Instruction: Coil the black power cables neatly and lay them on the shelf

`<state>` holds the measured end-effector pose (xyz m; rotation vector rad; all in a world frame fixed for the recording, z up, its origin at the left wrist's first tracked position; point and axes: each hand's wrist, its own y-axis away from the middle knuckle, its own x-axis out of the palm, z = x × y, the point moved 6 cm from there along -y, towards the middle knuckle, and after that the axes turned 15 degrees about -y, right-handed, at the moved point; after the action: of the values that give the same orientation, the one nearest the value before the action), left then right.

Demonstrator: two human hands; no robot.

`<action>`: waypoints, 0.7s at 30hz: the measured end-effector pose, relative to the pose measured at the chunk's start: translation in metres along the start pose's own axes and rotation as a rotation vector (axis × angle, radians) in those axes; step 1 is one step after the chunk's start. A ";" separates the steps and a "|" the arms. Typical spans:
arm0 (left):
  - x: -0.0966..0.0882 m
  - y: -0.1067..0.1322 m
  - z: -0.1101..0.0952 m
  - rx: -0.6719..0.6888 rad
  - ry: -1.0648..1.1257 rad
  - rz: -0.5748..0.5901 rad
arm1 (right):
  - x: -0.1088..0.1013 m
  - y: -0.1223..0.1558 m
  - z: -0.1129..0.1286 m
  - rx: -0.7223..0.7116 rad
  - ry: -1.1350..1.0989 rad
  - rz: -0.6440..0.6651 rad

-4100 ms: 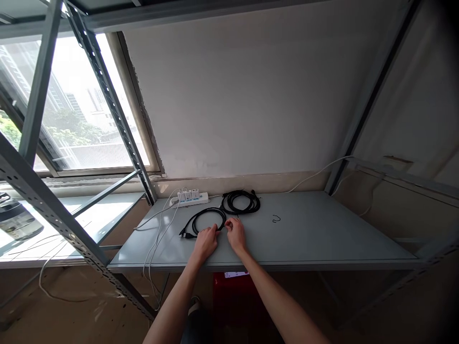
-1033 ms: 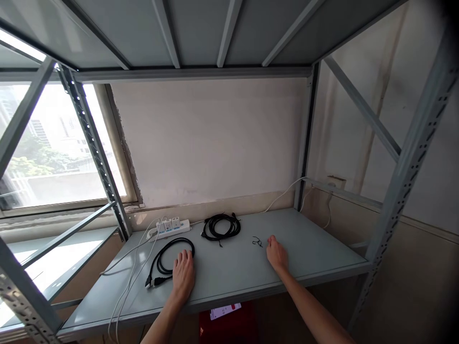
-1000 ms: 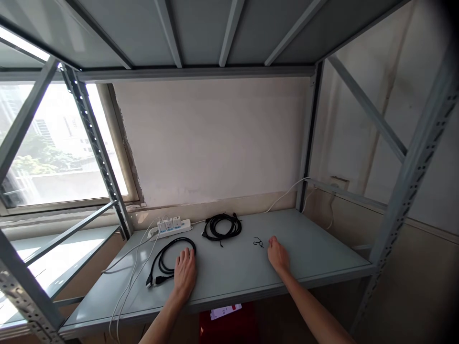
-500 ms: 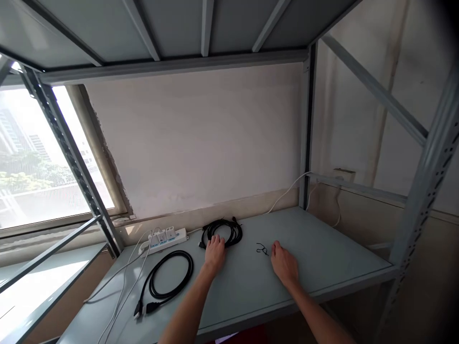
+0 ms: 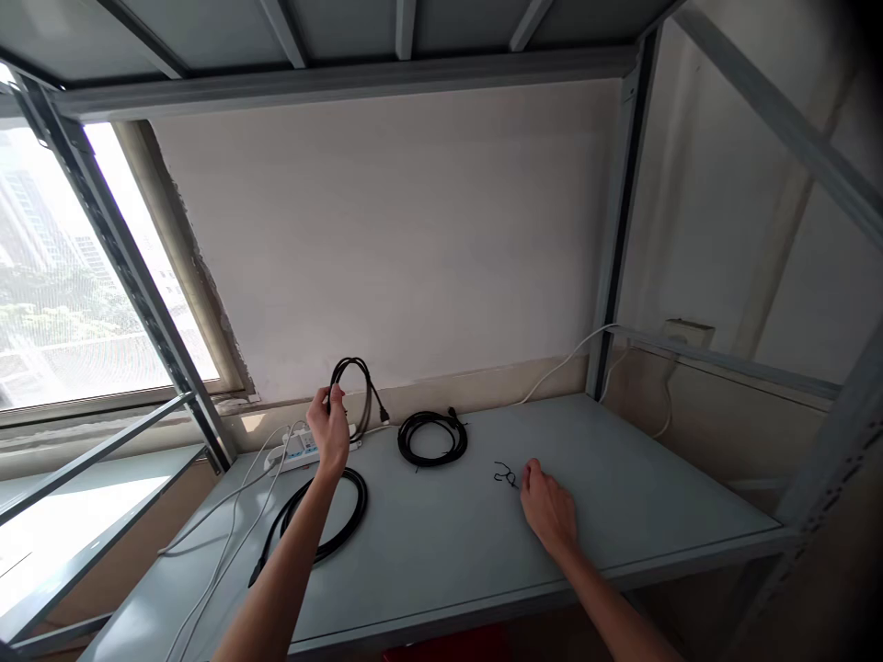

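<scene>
In the head view my left hand (image 5: pixel 329 430) is raised above the power strip, its fingers closed on a looped black cable (image 5: pixel 357 362) whose plug end hangs to the right. My right hand (image 5: pixel 550 507) rests on the shelf with curled fingers; anything inside them is hidden. Just left of its fingertips lie several thin black twist ties (image 5: pixel 506 474). A coiled black cable (image 5: pixel 407 449) lies flat between the hands, near the wall. Another black cable coil (image 5: pixel 360 515) lies at the left, partly covered by my left forearm.
A white power strip (image 5: pixel 281 457) with white cords (image 5: pixel 224 561) lies at the back left. Grey posts (image 5: pixel 624 211) and an upper shelf (image 5: pixel 345 28) frame the grey shelf board (image 5: pixel 441 542). A window (image 5: pixel 55 267) is on the left, a wall socket (image 5: pixel 690 333) on the right.
My left hand has lifted a looped cable off the coils near the wall and carried it up and left. One coil stays behind there. My right hand has hardly moved.
</scene>
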<state>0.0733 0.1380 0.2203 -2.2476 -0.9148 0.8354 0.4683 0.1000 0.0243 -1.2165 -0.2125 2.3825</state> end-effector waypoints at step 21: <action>0.000 0.209 0.033 0.447 -0.665 0.706 | -0.014 0.005 0.009 0.019 -0.070 0.060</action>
<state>0.1323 0.0197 0.0547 -1.8871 -0.0978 1.9551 0.4664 0.0894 0.0387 -1.1468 -0.1777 2.4758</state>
